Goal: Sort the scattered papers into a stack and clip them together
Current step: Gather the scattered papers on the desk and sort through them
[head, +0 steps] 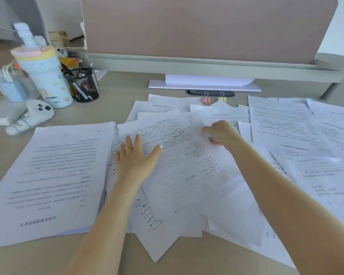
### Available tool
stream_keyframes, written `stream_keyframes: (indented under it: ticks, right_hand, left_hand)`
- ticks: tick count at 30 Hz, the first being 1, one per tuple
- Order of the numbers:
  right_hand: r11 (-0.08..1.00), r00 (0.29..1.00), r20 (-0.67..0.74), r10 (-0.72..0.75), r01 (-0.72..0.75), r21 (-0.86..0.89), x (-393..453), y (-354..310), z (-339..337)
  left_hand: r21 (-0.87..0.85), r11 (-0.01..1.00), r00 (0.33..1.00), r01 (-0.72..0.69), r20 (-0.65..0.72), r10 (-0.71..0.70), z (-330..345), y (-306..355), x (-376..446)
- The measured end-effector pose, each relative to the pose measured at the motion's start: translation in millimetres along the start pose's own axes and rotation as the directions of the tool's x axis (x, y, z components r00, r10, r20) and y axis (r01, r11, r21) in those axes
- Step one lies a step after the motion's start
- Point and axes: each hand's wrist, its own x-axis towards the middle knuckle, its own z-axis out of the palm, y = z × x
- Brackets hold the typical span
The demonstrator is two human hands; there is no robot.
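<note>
Office desk: my surface [115, 100] w/ partition panel [207, 26], mesh pen holder [83, 87], printed papers [187, 165], binder clips [206, 99].

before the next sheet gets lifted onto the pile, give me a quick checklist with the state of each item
1. Left hand flat on the loose sheets, fingers straight: ok.
2. Right hand has a grip on the top sheet: ok, fingers curl at its far edge.
3. Only one sheet is pinched: cannot tell, the edges overlap under the hand.
4. Stack on the left is squared and free to receive: ok, nothing lies on it.
5. Binder clips within sight: ok, pink and yellow ones stand at the far edge of the papers.
6. Scattered papers on the right gathered: not ok.
</note>
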Motion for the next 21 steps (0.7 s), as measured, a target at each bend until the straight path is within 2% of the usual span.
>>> stream_keyframes:
  ticks: [4,7,9,10,11,13,15,16,18,19,21]
  right_hand:
    - [0.999,0.992,0.118,0.033,-0.037,0.028,1,4,-2]
    - [0.998,0.977,0.211,-0.022,0.034,-0.051,-3,3,3]
    - [0.991,0.978,0.198,-0.065,0.087,-0.102,-4,4,6]
    - [0.989,0.978,0.192,-0.081,0.103,-0.105,-6,4,6]
    - [0.988,0.978,0.188,-0.093,0.113,-0.103,-6,5,4]
    - [0.985,0.975,0.198,-0.096,0.122,-0.125,-7,5,0]
    - [0.964,0.98,0.158,-0.117,0.151,-0.221,-9,2,2]
    - [0.927,0.984,0.074,-0.161,0.177,-0.332,-12,0,7]
    - [0.82,0.927,-0.093,-0.364,0.271,-0.505,-28,-8,21]
    - [0.768,0.88,-0.084,-0.468,0.358,-0.532,-39,-12,31]
    - [0.637,0.795,0.127,-0.593,0.56,-0.53,-62,-17,57]
  left_hand:
    - [-0.069,0.997,0.999,-0.042,0.021,0.044,1,8,5]
    - [-0.21,0.976,0.996,-0.065,0.045,0.076,0,12,8]
    - [-0.3,0.95,0.994,-0.086,0.033,0.1,-5,11,5]
    - [-0.291,0.951,0.994,-0.101,0.002,0.106,-9,9,4]
    - [-0.229,0.967,0.994,-0.112,-0.041,0.106,-14,5,5]
    - [0.02,0.996,0.993,-0.087,-0.075,0.088,-25,-8,10]
    - [0.214,0.977,0.999,0.019,0.037,-0.028,-34,-26,16]
    - [0.241,0.968,0.989,0.074,0.104,-0.102,-37,-34,16]
    - [0.233,0.962,0.964,0.14,0.19,-0.186,-39,-45,13]
    - [0.226,0.962,0.958,0.153,0.203,-0.2,-39,-48,11]
    - [0.208,0.963,0.956,0.175,0.197,-0.216,-39,-51,6]
